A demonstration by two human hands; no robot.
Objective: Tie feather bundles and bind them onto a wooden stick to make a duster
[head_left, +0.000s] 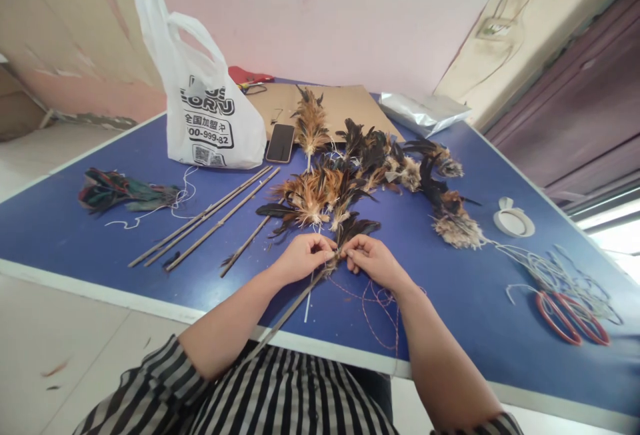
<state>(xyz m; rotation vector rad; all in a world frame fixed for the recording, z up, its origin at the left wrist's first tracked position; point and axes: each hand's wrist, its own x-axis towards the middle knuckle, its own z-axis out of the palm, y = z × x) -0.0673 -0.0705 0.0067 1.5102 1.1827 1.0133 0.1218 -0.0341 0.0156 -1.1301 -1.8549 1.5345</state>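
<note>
Near the front edge of the table, my left hand [313, 256] pinches the base of a dark feather bundle [356, 229] where it meets a thin stick [295, 307]. The stick slants down towards my body. My right hand [373, 260] is closed at the same joint, its fingertips pinching what seems to be the thin pink string [370, 301]. Loops of that string hang beneath my right hand towards the table edge. My fingers partly hide the joint itself. Just beyond my hands lies a pile of brown and black feather bundles [315, 195].
On the left lie several sticks [220, 223] and a greenish feather bundle [127, 191]. A white plastic bag [215, 115], a phone [281, 143] and a cardboard sheet [360, 111] are behind. Rightward are tape [514, 221], pale string [555, 271] and red-handled scissors [560, 321].
</note>
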